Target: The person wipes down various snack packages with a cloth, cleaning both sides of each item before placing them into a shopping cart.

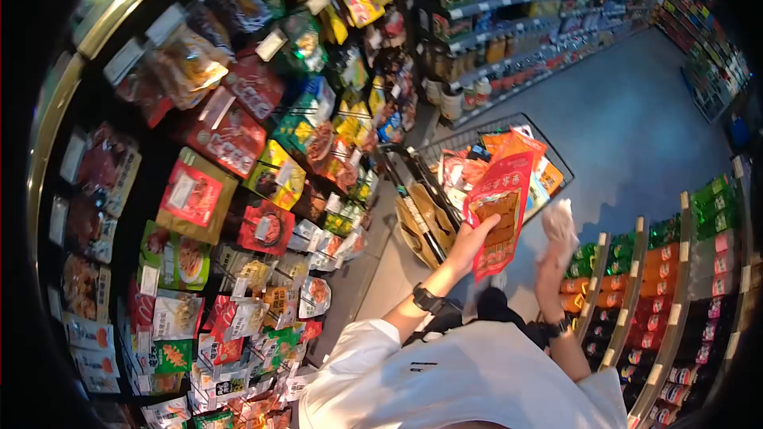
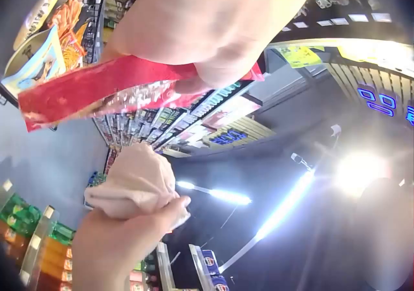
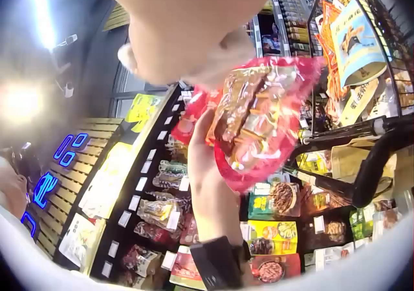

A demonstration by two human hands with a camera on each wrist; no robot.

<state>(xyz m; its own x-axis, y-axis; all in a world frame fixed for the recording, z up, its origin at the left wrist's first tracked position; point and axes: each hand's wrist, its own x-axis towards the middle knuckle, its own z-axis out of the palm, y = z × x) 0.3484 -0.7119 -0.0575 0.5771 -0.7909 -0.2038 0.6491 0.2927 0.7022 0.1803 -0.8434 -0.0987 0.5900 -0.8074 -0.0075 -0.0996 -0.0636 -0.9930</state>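
My left hand [image 1: 474,245] grips a red, see-through-fronted snack packet [image 1: 509,191] by its edge, thumb across the front. Brown strip-like pieces show through the packet's window in the right wrist view. In the left wrist view the packet [image 2: 97,94] appears edge-on below the left hand [image 2: 200,26]. My right hand [image 1: 548,278], to the right of the packet and apart from it, holds a crumpled pale cloth-like wad [image 1: 561,230]. Thumb and fingers of that right hand [image 2: 119,236] close on the wad's lower end. A shopping cart basket [image 1: 568,163] stands just beyond the packet.
Inside the cart lie several bagged goods, among them an orange packet [image 1: 497,141], with a brown paper bag [image 1: 421,226] by the cart's handle [image 1: 417,202]. Racks of hanging snack bags [image 1: 274,175] rise on the left. Bottle shelves [image 1: 660,294] stand at the right, beside the grey aisle floor [image 1: 612,111].
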